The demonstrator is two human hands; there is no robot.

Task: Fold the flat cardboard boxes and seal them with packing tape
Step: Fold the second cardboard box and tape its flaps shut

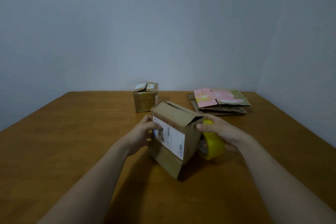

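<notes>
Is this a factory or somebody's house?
Probably a plain room in a home, not a factory. There is just one wooden table by a bare wall, a small stack of flat boxes, and one yellow tape roll beside the box being folded.

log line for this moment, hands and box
left hand: grips cardboard box | right hand: holds yellow tape roll at box's right side | box: top flaps folded in | behind: folded box, flat cardboard stack
</notes>
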